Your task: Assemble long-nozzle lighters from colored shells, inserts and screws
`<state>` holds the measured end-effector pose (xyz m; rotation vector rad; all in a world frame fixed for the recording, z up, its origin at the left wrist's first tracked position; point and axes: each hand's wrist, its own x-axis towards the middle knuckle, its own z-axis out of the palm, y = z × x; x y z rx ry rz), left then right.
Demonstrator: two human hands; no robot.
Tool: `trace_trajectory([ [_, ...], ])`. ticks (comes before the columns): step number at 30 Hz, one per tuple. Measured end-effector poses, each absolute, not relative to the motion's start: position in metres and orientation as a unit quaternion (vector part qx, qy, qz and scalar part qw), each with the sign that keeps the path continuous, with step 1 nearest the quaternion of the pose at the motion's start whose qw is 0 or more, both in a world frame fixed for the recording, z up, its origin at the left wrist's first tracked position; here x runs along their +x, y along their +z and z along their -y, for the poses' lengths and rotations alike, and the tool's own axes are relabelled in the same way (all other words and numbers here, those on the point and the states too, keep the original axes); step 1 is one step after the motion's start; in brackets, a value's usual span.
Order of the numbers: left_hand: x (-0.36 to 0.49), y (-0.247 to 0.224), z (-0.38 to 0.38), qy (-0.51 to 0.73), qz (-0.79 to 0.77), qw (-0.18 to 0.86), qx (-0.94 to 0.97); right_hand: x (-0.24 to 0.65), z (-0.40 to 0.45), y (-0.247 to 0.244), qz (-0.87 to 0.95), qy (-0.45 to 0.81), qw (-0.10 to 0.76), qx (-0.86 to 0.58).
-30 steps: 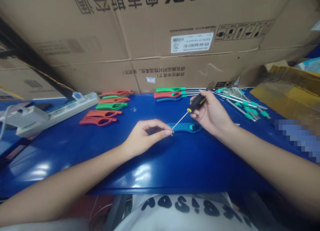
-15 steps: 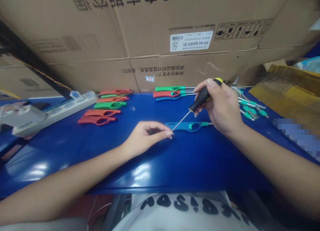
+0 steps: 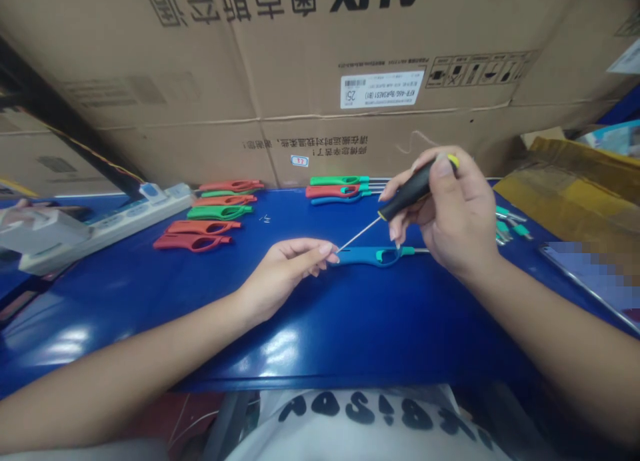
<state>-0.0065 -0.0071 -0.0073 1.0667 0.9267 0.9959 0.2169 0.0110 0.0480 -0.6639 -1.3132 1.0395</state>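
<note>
My right hand (image 3: pixel 457 221) is wrapped round the black and yellow handle of a screwdriver (image 3: pixel 407 196), whose thin shaft slants down to the left. At the shaft's tip, the thumb and fingers of my left hand (image 3: pixel 285 274) are pinched together; whatever they hold is too small to make out. Just behind and below the shaft lies a blue long-nosed lighter (image 3: pixel 363 256) on the table, its turquoise trigger and metal tube toward the right. My right fingers pass close over its trigger end.
Several red, orange and green lighter shells (image 3: pixel 193 240) lie at left beside a white power strip (image 3: pixel 135 221). Three lighters with tubes (image 3: pixel 335 192) rest by the cardboard wall (image 3: pixel 300 61). Metal tubes with turquoise ends (image 3: pixel 520 229), a phone (image 3: pixel 590 274) and a taped carton (image 3: pixel 555 174) are at right.
My right hand has shifted slightly right, and the screwdriver lies at a flatter slant. My left fingertips have moved a little left and up with the tip.
</note>
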Motion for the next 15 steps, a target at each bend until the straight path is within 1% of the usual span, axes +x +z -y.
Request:
trace_trajectory([
  [2,-0.0059,-0.008,0.0076,0.432,-0.401,0.676,0.442,0.2183,-0.0136,0.049,0.563,0.454,0.634,-0.274],
  [5,-0.005,-0.0082,0.0081,0.429,-0.39,0.698,0.42,0.2191,-0.0144,0.0492,0.531,0.488,0.635,-0.278],
  [10,-0.0049,-0.008,0.0075,0.431,-0.391,0.703,0.409,0.2175,-0.0123,0.0472,0.487,0.511,0.629,-0.326],
  [15,-0.0054,-0.0085,0.0073,0.431,-0.395,0.703,0.404,0.2172,-0.012,0.0454,0.495,0.506,0.632,-0.316],
])
